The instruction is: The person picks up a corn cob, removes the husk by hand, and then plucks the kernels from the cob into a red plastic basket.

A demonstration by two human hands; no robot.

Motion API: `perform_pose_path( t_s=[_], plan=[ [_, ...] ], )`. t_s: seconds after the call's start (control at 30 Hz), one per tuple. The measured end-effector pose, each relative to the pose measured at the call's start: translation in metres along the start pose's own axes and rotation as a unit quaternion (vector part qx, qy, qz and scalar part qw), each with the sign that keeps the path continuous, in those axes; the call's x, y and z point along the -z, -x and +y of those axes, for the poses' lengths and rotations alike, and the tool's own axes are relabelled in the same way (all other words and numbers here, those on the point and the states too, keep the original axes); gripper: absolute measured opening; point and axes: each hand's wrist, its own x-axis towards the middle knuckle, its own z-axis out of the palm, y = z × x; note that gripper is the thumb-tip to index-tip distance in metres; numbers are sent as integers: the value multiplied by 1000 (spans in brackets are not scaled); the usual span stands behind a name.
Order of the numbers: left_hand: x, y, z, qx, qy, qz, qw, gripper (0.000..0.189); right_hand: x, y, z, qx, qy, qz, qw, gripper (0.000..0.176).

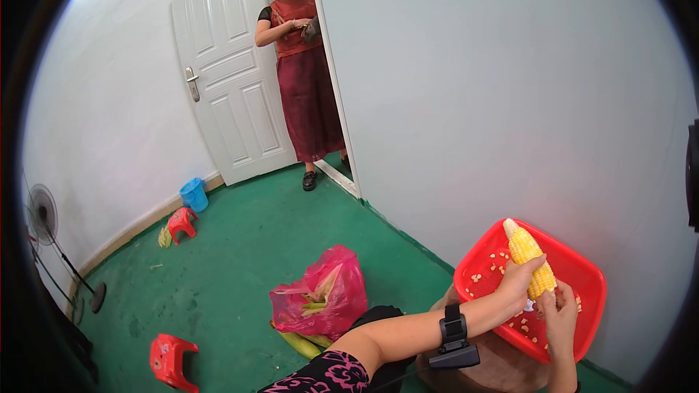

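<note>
A yellow corn cob [530,258] is held over a red plastic basket [593,276], its pale bare tip pointing up and left. My left hand [517,282] is wrapped round the cob's middle, with a black device strapped to that wrist. At the cob's lower end, my right hand [559,313] has its fingers pinched against the kernels. Loose kernels [477,276] lie scattered in the basket, and a small white item shows beneath the hands. The basket rests on a brown round support [488,364].
A pink plastic bag [342,276] with husks stands on the green floor beside unshelled corn [297,342]. Red stools [169,360], a blue bin [194,195] and a fan [44,212] are at the left. A person [302,65] stands in the doorway.
</note>
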Motion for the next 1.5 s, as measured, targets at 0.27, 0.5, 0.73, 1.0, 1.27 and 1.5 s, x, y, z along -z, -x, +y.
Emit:
perform_pose_path(
  t_s=[0.27, 0.5, 0.73, 1.0, 1.27, 1.5],
  plan=[
    [-13, 9, 3, -27, 11, 52, 998, 41, -5, 2, -6, 24, -38, 49, 998, 35],
    [-6, 8, -2, 6, 22, -41, 999, 26, 0, -1, 1, 69, 94, 83, 990, 36],
    [-5, 1, -10, 13, 44, -19, 999, 26, -8, 1, -4, 143, 227, 134, 954, 37],
    [-8, 4, -11, 6, 70, -10, 997, 28, -4, -4, 2, 84, 120, 109, 983, 39],
    [-7, 0, -8, 30, 104, -30, 994, 30, 4, -8, 10, 110, 88, 93, 986, 40],
    [-8, 3, -4, 42, 101, -29, 994, 29, -2, 0, -14, 34, 60, 96, 993, 33]
  ],
)
